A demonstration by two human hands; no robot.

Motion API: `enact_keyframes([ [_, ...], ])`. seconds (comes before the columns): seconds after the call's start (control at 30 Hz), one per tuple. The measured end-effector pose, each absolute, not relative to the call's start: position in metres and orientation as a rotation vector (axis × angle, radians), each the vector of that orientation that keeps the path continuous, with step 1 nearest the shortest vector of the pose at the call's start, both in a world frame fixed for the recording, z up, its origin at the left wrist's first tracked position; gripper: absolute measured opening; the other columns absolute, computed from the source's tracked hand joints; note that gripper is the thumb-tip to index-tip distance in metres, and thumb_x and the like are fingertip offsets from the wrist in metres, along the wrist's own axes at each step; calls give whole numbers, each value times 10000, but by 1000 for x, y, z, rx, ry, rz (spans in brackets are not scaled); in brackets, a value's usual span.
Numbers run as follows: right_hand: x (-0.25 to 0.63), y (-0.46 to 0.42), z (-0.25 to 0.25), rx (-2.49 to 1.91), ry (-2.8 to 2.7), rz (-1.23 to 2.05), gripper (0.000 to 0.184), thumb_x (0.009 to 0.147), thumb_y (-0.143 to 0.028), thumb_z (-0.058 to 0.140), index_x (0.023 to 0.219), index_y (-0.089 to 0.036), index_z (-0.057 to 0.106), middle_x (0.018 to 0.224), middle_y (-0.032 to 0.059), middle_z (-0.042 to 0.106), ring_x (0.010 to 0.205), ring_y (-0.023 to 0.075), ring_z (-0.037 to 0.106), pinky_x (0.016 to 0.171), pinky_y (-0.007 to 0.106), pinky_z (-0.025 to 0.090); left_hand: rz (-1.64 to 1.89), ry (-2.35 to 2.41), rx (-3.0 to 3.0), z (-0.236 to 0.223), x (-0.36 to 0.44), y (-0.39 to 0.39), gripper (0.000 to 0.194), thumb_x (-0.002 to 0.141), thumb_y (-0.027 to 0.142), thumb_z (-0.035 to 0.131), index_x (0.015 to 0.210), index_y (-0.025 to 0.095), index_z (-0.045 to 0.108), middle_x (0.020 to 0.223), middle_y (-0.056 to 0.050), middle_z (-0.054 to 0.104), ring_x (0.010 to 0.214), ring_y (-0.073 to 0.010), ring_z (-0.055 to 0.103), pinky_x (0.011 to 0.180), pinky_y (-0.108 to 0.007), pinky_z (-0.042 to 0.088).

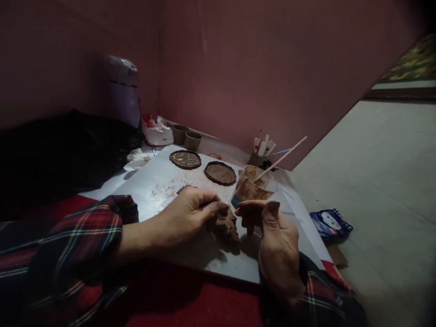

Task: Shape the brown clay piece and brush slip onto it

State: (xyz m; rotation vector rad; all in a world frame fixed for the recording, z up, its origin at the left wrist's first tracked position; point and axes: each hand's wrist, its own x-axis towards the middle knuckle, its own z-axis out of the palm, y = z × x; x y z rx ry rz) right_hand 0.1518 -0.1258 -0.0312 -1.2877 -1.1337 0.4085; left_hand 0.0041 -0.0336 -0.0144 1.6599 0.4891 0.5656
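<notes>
My left hand (190, 211) grips a rough lump of brown clay (226, 226) between its thumb and fingers, above the white board (200, 254). To the right of the lump is my right hand (277, 245), its thumb raised and its fingers reaching toward the clay with a small gap between. Brown smears cover its fingertips. Behind the hands lie two flat clay discs with raised rims; one disc (185, 159) is dotted with yellow, the other disc (220, 173) is plain and ridged. A clear cup (269, 184) smeared with brown holds a thin stick (289, 154).
Two small dark pots (193, 141) stand at the back, beside a white bag (159, 132). A holder with white pens (265, 146) is by the wall. Black plastic (68, 150) covers the left side. A blue packet (330, 223) lies on the floor at right.
</notes>
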Motion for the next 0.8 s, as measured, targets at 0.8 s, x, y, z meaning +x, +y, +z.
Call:
enact_keyframes([
  [0.8, 154, -120, -33, -1304, -1161, 342, 352, 954, -446, 410, 866, -209, 655, 737, 3, 604, 648, 118, 543, 591, 242, 433, 670, 302, 2456, -25, 3, -33, 484, 738, 184, 670, 1205, 189, 541, 1094, -85, 585, 1017, -245, 511, 906, -390, 430],
])
